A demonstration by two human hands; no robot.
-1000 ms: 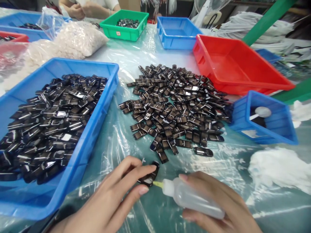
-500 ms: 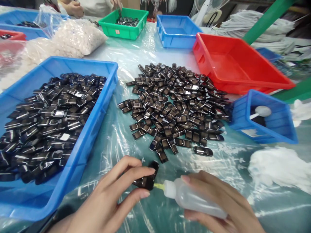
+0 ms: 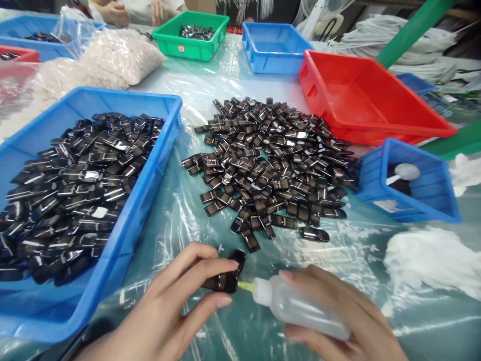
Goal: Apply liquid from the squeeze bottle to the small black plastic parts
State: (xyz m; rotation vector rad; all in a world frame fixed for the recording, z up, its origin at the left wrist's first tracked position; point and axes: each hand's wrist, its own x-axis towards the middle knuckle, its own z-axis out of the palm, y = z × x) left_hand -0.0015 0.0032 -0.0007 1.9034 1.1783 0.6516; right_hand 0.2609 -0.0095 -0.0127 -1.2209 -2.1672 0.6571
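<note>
In the head view, gripping a squeeze bottle [image 3: 291, 305] with the right hand [image 3: 330, 303], with fingers clamped round its body. Touching a black piece [image 3: 227, 284] with the left hand [image 3: 188, 286], with fingers parted around it; cannot tell whether clamped. Located at or just over the worktop [image 3: 169, 225], nearer than the heap of black pieces [image 3: 263, 165]. Turned since a second ago from a pale patch to a dark end, at or near the yellow nozzle [image 3: 245, 286]; hardly shifted since half a second ago, so apparently steadied there.
</note>
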